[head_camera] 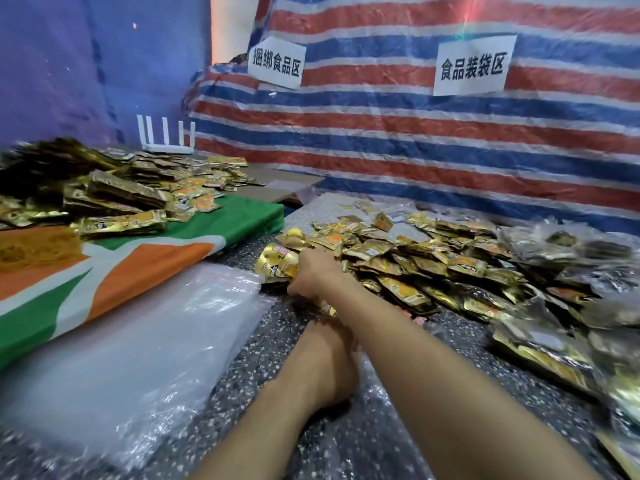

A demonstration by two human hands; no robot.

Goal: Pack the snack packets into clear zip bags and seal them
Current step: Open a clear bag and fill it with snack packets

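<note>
While the right grip (pixel 311 275), a bare hand reaching in from 5 o'clock, curls its fingers round a bunch of gold foil snack packets (pixel 277 265) just above the centre of the view, the left grip (pixel 325 362) lies lower, at 6 o'clock, with its fingers hidden under the right forearm, so I cannot tell whether they are spread or holding anything. It rests on a crinkled clear plastic bag (pixel 363 431) on the dark speckled surface (pixel 263 344). The held bunch sits at the 9 o'clock edge of a wide loose heap of gold snack packets (pixel 433 261), which spreads away toward 3 o'clock. Past that heap, at 3 to 4 o'clock, lie blurred clear bags already filled with packets (pixel 561 244). A flat stack of empty clear zip bags (pixel 138 341) lies at 8 o'clock, its far corner near the held bunch. At 9 o'clock a green, orange and white cloth (pixel 180 244) carries a second pile of gold packets (pixel 110 192) at 10 o'clock, with a white router with upright antennas (pixel 166 140) behind it at 11 o'clock. A red, blue and white striped tarp (pixel 415 140) stands from 12 to 2 o'clock, bearing two white paper signs with black characters (pixel 472 65).
</note>
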